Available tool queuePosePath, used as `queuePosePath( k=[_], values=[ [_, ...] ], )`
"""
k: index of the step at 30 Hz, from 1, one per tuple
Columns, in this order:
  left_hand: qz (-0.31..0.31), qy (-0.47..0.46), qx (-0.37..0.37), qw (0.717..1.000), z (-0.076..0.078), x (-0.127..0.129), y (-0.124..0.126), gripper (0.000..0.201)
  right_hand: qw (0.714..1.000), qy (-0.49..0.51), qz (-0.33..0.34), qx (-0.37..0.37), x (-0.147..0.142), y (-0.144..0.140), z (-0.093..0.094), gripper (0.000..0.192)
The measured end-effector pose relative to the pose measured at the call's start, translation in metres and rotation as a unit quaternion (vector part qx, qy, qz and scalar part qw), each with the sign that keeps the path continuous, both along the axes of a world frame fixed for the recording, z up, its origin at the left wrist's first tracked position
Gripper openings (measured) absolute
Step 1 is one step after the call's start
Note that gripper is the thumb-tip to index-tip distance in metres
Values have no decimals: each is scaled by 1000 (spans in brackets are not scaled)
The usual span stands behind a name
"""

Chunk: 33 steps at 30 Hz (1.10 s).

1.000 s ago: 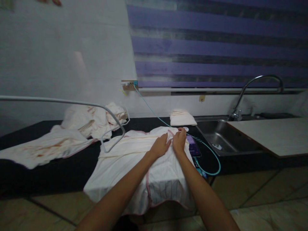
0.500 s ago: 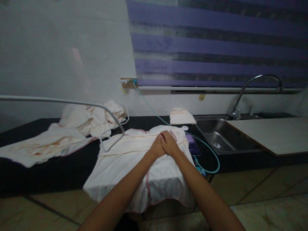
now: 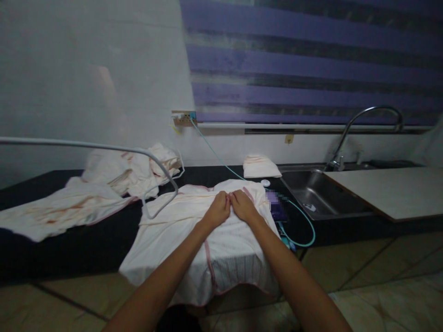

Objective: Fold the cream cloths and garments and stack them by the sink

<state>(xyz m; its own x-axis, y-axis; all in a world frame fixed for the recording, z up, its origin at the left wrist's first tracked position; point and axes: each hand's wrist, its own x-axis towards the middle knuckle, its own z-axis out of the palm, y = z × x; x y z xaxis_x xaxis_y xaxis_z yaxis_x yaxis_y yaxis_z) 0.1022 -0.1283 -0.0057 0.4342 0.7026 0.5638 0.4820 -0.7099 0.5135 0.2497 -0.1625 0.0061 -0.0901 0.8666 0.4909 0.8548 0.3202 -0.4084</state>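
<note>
A cream garment with pink trim (image 3: 180, 235) lies spread over the front edge of the dark counter (image 3: 86, 240), part of it hanging down. My left hand (image 3: 218, 210) and my right hand (image 3: 242, 205) rest side by side on its upper middle, fingers curled and pinching the cloth. Whether they grip a fold or only press on it is hard to tell.
A heap of similar cloths (image 3: 134, 168) and a flat one (image 3: 58, 210) lie to the left under a bent grey tube (image 3: 162, 170). A folded cloth (image 3: 259, 167), a phone (image 3: 276, 207) on a teal cable (image 3: 304, 221), a steel sink (image 3: 321, 196) with tap (image 3: 363, 124) and a white board (image 3: 391, 189) sit right.
My hands moved back from the garment's far collar edge toward its middle, came together, and now sit slightly apart on the cloth. The garment's pink seam shifted a little left.
</note>
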Motion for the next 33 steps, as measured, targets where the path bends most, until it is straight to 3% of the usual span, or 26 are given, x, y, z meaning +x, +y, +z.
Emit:
queuePosePath(
  k=[16,25,28,33],
  values=[
    [-47,15,-38,998,-3,-16,9,16,999,-41,-6,-6,-3,-6,2,35],
    [-87,-3,-79,993,17,-22,-1,19,999,-44,-2,-1,-6,-7,-1,31],
    [-84,21,-46,995,19,-29,-6,19,999,-50,-5,-8,-7,-7,-1,32],
    [-18,123,84,989,21,-63,-21,27,997,-75,-15,-5,-7,-7,-1,30]
  ],
)
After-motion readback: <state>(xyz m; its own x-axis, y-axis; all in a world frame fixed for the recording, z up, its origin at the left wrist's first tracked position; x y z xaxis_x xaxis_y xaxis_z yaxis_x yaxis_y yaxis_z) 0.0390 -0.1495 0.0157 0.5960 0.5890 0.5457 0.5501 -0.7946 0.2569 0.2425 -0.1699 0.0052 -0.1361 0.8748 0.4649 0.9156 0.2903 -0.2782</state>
